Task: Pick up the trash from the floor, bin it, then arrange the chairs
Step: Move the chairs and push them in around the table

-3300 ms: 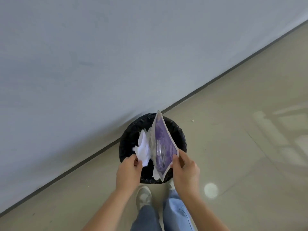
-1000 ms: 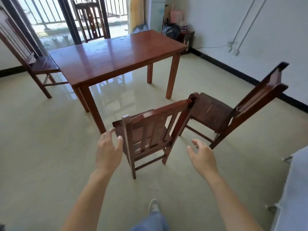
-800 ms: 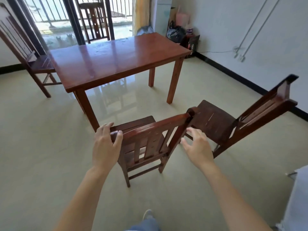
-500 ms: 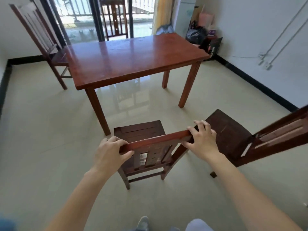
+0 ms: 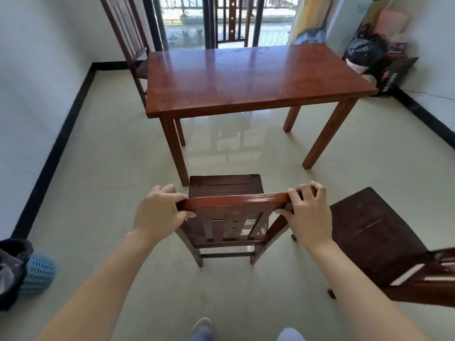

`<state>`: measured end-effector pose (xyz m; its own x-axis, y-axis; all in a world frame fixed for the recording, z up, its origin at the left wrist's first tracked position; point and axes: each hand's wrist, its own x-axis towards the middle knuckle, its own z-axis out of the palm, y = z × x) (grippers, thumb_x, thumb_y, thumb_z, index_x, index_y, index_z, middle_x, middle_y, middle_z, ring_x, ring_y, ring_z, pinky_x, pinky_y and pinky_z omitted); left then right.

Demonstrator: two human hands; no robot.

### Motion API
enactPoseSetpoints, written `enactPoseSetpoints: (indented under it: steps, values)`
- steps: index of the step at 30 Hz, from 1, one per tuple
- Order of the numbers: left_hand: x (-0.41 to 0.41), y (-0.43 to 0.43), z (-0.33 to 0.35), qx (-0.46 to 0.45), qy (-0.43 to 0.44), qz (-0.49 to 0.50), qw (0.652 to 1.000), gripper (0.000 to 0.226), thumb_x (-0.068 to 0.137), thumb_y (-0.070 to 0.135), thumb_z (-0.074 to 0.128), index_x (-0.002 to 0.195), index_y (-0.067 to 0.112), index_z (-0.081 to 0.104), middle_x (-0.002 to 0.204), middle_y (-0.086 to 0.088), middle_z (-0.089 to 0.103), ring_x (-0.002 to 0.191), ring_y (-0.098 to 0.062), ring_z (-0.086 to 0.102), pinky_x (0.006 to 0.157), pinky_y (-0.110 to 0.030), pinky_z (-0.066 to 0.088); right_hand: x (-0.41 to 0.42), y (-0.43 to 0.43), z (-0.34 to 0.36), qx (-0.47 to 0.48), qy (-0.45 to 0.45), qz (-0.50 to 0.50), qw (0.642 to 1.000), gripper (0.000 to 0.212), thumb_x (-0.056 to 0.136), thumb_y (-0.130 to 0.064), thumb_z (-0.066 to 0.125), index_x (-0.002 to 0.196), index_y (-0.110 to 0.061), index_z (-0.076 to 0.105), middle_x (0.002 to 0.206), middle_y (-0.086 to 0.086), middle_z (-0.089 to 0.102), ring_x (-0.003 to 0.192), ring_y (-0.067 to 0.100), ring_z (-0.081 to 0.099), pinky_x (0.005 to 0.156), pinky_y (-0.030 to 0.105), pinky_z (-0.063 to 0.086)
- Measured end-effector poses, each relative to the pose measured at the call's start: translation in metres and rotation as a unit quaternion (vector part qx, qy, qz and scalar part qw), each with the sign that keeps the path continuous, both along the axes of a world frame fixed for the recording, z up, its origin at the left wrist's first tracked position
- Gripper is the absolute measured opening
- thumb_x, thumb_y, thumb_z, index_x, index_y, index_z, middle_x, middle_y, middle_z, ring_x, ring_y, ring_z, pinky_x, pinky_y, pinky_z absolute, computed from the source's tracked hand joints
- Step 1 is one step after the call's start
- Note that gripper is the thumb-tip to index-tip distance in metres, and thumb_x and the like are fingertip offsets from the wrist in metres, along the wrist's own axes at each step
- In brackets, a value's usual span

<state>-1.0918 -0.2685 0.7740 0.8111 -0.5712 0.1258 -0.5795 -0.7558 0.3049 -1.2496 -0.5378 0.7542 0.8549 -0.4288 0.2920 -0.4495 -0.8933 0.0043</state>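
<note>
pale glossy floor (image 5: 110, 168) tiles catch daylight from the balcony door (image 5: 187, 28) at the far end (the tabletop shines with it too). a reddish wooden table (image 5: 246, 77) stands mid-room. white walls (image 5: 37, 70) meet a black skirting (image 5: 56, 148). a yellow curtain (image 5: 307, 18) hangs right of the door, with dark bags (image 5: 364, 50) and a box (image 5: 394, 75) heaped in that corner.

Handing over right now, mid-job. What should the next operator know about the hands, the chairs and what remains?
Left hand and right hand both grip the top rail of the near chair, which faces the table but is not tucked under it.
Second chair stands askew at the right; a third chair is at the table's far left.
Done: trash was held over the bin seconds ago; hands carry none now.
Left: push this chair in, then straighten the others.
</note>
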Motion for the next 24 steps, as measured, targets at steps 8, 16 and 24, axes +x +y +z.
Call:
enactPoseSetpoints:
  steps: [8,16,24]
  values:
    - [0.047,-0.043,0.005,0.015,-0.022,0.013,1.000,0.023,0.067,0.041,0.077,0.086,0.028,0.074,0.069,0.008,0.053,0.070,-0.018,0.047,0.055,-0.024,0.037,0.056,-0.047,-0.001,0.003,-0.012,0.028,1.000,0.049,0.065,-0.043,0.076,0.095,-0.007,0.062,0.094,0.013,0.062,0.106,0.037,0.046,0.060,0.044,0.056]
    - [0.138,-0.079,0.005,0.018,-0.054,0.005,0.998,0.022,0.065,0.043,0.078,0.079,0.028,0.073,0.065,0.007,0.051,0.066,-0.018,0.046,0.051,-0.021,0.032,0.150,-0.088,0.000,-0.017,-0.016,0.033,0.999,0.050,0.062,-0.042,0.079,0.095,-0.007,0.063,0.095,0.013,0.063,0.105,0.038,0.052,0.063,0.042,0.056]
    - [0.237,-0.124,0.010,0.000,-0.057,0.010,0.998,0.025,0.064,0.046,0.077,0.080,0.028,0.074,0.067,0.010,0.051,0.069,-0.016,0.045,0.055,-0.023,0.033,0.257,-0.136,0.010,-0.022,0.004,0.036,0.999,0.051,0.060,-0.042,0.079,0.095,-0.008,0.063,0.097,0.012,0.061,0.106,0.037,0.049,0.065,0.043,0.055]
